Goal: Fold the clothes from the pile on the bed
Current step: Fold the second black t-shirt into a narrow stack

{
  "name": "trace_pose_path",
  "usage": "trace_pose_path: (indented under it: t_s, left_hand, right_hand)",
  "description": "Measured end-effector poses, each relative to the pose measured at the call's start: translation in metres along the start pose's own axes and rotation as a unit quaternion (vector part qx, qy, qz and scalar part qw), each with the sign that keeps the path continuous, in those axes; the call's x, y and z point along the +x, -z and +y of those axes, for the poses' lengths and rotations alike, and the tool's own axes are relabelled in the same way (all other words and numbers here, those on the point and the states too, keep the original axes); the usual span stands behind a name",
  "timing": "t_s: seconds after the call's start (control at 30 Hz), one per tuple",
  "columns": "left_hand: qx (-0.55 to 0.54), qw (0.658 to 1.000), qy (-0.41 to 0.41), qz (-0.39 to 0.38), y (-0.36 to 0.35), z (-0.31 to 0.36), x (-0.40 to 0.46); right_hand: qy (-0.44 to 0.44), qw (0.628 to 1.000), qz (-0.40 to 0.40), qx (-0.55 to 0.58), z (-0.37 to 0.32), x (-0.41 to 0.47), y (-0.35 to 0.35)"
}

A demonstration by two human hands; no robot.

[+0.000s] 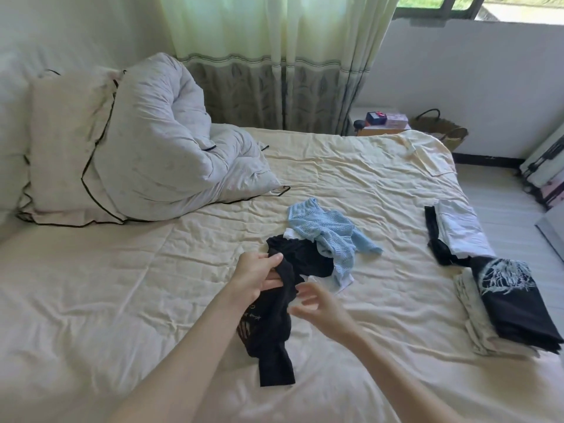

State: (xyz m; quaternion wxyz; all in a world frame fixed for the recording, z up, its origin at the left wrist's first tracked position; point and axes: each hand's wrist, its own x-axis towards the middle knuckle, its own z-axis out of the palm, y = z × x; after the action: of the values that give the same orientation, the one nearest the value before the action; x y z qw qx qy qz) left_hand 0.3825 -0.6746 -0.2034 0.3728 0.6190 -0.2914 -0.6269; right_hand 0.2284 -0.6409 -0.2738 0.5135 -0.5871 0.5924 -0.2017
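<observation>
A small pile of clothes lies mid-bed on the cream sheet (152, 285): a light blue knit top (329, 230), a white piece under it (345, 280), and a black garment (274, 325) with a faint print. My left hand (256, 276) grips the black garment near its top and lifts it, so the cloth hangs down toward me. My right hand (320, 306) hovers just right of the cloth with fingers spread and loosely bent, holding nothing that I can see.
Folded clothes sit at the right edge of the bed: a black printed shirt (512, 300) on white pieces, and a white and black stack (457, 230) behind it. Pillows and a duvet (158, 148) fill the back left. A bedside table (381, 123) and basket (442, 129) stand beyond.
</observation>
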Motion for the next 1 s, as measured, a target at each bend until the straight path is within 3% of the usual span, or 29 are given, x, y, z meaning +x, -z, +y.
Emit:
trace_pose_path:
  t_s: [0.13, 0.27, 0.4, 0.47, 0.53, 0.6, 0.63, 0.7, 0.73, 0.77, 0.87, 1.0]
  left_hand:
    - [-0.101, 0.995, -0.009, 0.005, -0.004, 0.019, -0.005]
    - [-0.186, 0.982, -0.018, 0.010, 0.005, 0.036, -0.008]
    - [-0.329, 0.943, -0.027, 0.038, 0.027, 0.052, -0.002]
    - [-0.379, 0.922, -0.051, 0.062, 0.041, 0.055, 0.004]
    - [-0.325, 0.940, -0.072, 0.080, 0.047, 0.051, 0.007]
    - [-0.099, 0.983, -0.121, 0.097, 0.045, 0.040, 0.008]
    - [0.054, 0.981, -0.165, 0.085, 0.042, 0.035, 0.008]
    - [0.332, 0.910, -0.247, -0.015, 0.033, 0.031, 0.010]
    - [0.404, 0.873, -0.264, -0.067, 0.028, 0.032, 0.011]
    - [0.423, 0.862, -0.261, -0.105, 0.022, 0.034, 0.010]
    - [0.316, 0.907, -0.244, -0.137, 0.010, 0.042, 0.011]
    - [0.229, 0.932, -0.239, -0.147, 0.005, 0.052, 0.003]
  right_hand:
    - [0.030, 0.998, 0.032, 0.032, -0.009, 0.006, -0.028]
    - [0.051, 0.993, 0.109, -0.016, -0.016, 0.021, -0.027]
    - [0.046, 0.983, 0.145, -0.104, -0.022, 0.031, -0.002]
    - [0.066, 0.984, 0.139, -0.089, -0.031, 0.034, 0.018]
    - [0.089, 0.987, 0.116, -0.064, -0.049, 0.037, 0.039]
    - [0.112, 0.985, 0.091, -0.093, -0.071, 0.041, 0.056]
    - [0.120, 0.982, 0.077, -0.124, -0.082, 0.042, 0.062]
    - [0.133, 0.976, 0.048, -0.167, -0.100, 0.043, 0.071]
    - [0.136, 0.976, 0.034, -0.168, -0.107, 0.043, 0.075]
    - [0.138, 0.978, 0.022, -0.155, -0.113, 0.041, 0.079]
    - [0.139, 0.988, 0.018, -0.066, -0.126, 0.034, 0.091]
    - [0.115, 0.993, 0.019, 0.031, -0.119, 0.030, 0.106]
